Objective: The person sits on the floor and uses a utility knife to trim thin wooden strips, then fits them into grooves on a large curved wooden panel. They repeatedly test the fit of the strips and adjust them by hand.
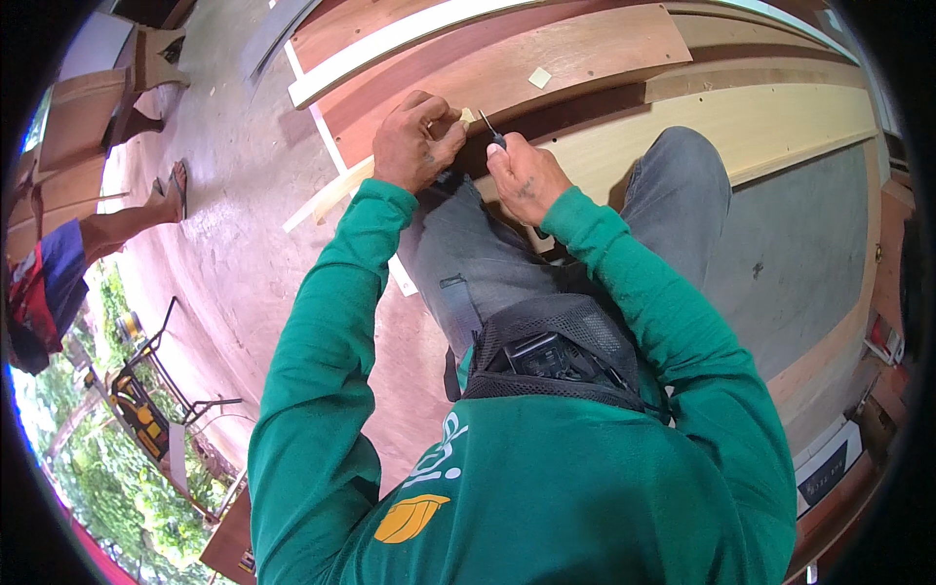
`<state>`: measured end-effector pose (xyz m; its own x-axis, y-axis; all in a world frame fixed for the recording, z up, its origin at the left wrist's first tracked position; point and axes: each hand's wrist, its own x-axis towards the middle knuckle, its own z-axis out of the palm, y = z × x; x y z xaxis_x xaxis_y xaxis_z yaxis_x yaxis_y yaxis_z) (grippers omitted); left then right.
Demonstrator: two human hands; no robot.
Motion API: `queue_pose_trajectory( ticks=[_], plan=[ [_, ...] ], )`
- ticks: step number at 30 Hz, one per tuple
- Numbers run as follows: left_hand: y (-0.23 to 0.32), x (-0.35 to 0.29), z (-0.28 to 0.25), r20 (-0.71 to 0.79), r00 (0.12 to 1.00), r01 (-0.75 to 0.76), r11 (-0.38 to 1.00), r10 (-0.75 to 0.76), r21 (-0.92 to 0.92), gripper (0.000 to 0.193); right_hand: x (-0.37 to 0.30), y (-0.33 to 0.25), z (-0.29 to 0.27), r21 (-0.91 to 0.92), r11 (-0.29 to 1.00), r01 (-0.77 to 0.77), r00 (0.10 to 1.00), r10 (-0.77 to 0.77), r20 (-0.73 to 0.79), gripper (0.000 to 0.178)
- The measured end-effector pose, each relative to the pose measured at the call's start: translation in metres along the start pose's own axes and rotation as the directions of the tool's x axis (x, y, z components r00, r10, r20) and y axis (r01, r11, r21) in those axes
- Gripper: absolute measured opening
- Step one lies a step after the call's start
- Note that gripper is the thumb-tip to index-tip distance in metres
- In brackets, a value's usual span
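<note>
Fingers of the right hand (531, 183), toward 1 o'clock, wrap the black handle of a thin-shafted hand tool (498, 139), its metal tip pointing to 11 o'clock. At 12 o'clock, just beside that tip, shows a small pale-yellow piece (467, 116); the fingers of the left hand (417, 144) curl next to it, and whether they pinch it I cannot tell. A reddish-brown board (600, 44) bearing a cream square (539, 77) spans 12 o'clock; a pale wooden plank (770, 127) runs toward 2 o'clock.
</note>
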<state>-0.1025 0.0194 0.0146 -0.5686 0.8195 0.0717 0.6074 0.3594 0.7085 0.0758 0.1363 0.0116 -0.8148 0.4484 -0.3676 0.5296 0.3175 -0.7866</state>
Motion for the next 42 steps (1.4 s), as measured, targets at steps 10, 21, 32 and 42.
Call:
queue_pose_trajectory(
  ticks=[10,21,32,42],
  plan=[
    [-0.005,-0.001,0.004,-0.023,1.0,0.002,1.0,-0.002,-0.016,0.018,0.02,0.002,0.02,0.138,0.989,-0.046,0.999,0.047,-0.002,0.049],
    [-0.002,-0.001,0.004,-0.043,0.999,-0.018,1.0,0.019,0.018,0.016,0.024,0.006,0.026,0.14,0.989,-0.055,0.998,0.055,0.008,0.049],
    [-0.004,-0.003,0.006,-0.058,0.993,-0.095,0.994,0.098,0.051,0.02,0.018,-0.015,0.016,-0.085,0.994,-0.07,0.997,0.071,0.014,0.05],
    [-0.001,-0.001,0.002,-0.072,0.986,-0.141,0.985,0.148,0.099,0.014,-0.04,0.028,-0.019,0.055,0.975,-0.217,0.974,0.213,0.073,0.049]
  ],
)
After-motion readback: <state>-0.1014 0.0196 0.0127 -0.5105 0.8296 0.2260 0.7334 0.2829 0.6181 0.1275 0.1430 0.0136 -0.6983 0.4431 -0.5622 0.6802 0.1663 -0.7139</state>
